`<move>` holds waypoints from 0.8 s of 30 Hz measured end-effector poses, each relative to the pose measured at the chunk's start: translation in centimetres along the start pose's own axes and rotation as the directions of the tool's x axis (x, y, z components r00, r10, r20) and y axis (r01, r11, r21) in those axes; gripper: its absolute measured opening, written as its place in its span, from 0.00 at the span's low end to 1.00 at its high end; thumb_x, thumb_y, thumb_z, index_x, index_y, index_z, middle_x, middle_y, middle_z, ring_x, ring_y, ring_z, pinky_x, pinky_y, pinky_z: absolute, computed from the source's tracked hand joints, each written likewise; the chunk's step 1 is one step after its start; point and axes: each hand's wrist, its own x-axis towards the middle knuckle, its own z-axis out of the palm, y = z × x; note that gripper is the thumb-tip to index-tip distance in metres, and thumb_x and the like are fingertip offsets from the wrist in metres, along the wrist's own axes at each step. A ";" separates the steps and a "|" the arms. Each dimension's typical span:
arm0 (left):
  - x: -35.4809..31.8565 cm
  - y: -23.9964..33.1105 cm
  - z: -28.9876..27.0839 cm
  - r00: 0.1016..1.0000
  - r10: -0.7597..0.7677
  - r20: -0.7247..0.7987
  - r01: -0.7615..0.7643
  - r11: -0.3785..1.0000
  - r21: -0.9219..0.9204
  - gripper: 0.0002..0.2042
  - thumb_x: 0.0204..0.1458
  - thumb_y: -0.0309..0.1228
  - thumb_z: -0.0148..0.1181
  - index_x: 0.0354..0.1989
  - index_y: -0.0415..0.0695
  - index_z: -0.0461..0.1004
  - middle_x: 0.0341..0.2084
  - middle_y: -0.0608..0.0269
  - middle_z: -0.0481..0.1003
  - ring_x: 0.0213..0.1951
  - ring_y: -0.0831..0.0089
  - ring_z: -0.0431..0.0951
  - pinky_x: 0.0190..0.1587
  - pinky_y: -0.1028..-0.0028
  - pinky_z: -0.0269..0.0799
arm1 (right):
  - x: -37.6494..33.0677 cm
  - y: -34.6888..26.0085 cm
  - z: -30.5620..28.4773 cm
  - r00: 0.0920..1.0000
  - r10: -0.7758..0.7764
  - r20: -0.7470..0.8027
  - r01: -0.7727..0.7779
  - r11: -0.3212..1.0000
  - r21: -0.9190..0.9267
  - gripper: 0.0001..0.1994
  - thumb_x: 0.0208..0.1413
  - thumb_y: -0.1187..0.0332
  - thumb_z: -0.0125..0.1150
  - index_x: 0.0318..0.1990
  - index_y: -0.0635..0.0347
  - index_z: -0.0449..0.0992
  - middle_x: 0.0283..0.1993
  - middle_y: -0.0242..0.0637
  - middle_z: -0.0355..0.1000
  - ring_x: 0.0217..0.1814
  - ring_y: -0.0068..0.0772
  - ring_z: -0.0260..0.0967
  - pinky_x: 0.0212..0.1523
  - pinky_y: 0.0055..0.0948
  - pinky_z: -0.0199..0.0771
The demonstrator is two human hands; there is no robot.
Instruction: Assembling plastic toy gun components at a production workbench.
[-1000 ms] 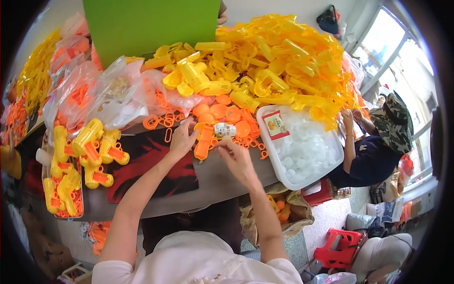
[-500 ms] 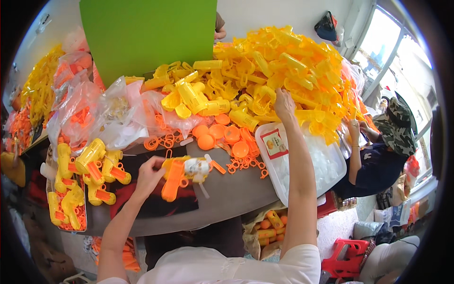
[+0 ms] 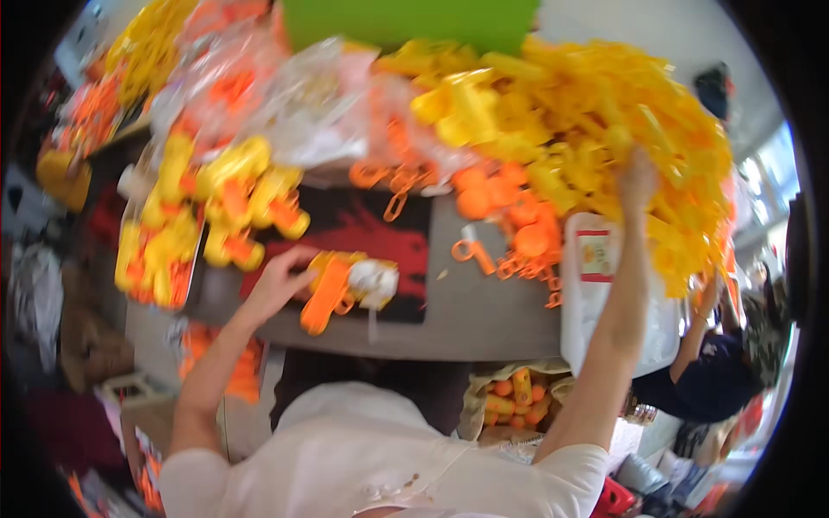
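Note:
Near the front edge of the table, my left hand (image 3: pixel 283 283) is closed on a half-assembled plastic toy (image 3: pixel 328 295), with an orange handle-like part, a yellow shell and a white part (image 3: pixel 373 283) at its right end. My right hand (image 3: pixel 637 180) is at the near side of the large heap of yellow plastic shells (image 3: pixel 596 129). Motion smears its fingers, so what they touch cannot be made out.
Finished-looking yellow and orange toys (image 3: pixel 160 250) fill a tray at left. Orange discs and rings (image 3: pixel 527 220) lie mid-table, beside a white tray (image 3: pixel 574 324) under my right forearm. Plastic bags (image 3: pixel 315 112) and a green board (image 3: pixel 406 22) stand behind. Another person (image 3: pixel 717 375) sits at right.
The whole view has shifted, with the table's contents appearing farther right. My left hand still holds the toy; my right hand remains at the yellow heap.

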 end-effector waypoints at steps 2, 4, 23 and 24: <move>-0.6 -0.1 -0.3 0.998 0.033 -0.054 -0.029 0.996 0.089 0.16 0.59 0.28 0.56 0.54 0.37 0.68 0.43 0.60 0.75 0.28 0.80 0.78 0.30 0.80 0.76 | 3.1 -7.2 -7.1 0.996 0.075 0.046 -0.076 0.997 0.021 0.30 0.49 0.59 0.65 0.61 0.52 0.66 0.54 0.47 0.71 0.56 0.50 0.67 0.53 0.45 0.69; -0.4 0.9 -0.1 0.962 0.198 -0.190 -0.133 0.943 0.306 0.14 0.57 0.28 0.58 0.51 0.36 0.71 0.38 0.60 0.74 0.22 0.80 0.76 0.25 0.80 0.72 | 3.6 -8.9 -10.3 0.997 0.083 0.000 -0.083 0.989 0.120 0.29 0.48 0.60 0.66 0.59 0.53 0.68 0.52 0.47 0.72 0.56 0.50 0.67 0.52 0.45 0.69; -2.4 4.6 -1.9 0.751 0.652 -0.104 -0.550 0.705 0.448 0.13 0.54 0.24 0.59 0.48 0.41 0.74 0.42 0.62 0.74 0.43 0.70 0.75 0.43 0.73 0.73 | -14.3 -36.7 -27.1 0.726 -0.687 0.020 0.272 0.314 0.910 0.33 0.42 0.64 0.71 0.59 0.57 0.68 0.54 0.38 0.69 0.57 0.41 0.62 0.54 0.40 0.61; -2.5 4.6 -1.5 0.726 0.687 -0.015 -0.579 0.624 0.524 0.14 0.53 0.26 0.60 0.49 0.42 0.74 0.43 0.61 0.73 0.47 0.67 0.73 0.48 0.70 0.70 | -14.5 -35.4 -25.9 0.793 -0.603 0.081 0.130 0.298 0.946 0.32 0.44 0.67 0.69 0.60 0.58 0.67 0.55 0.39 0.69 0.58 0.41 0.63 0.54 0.39 0.63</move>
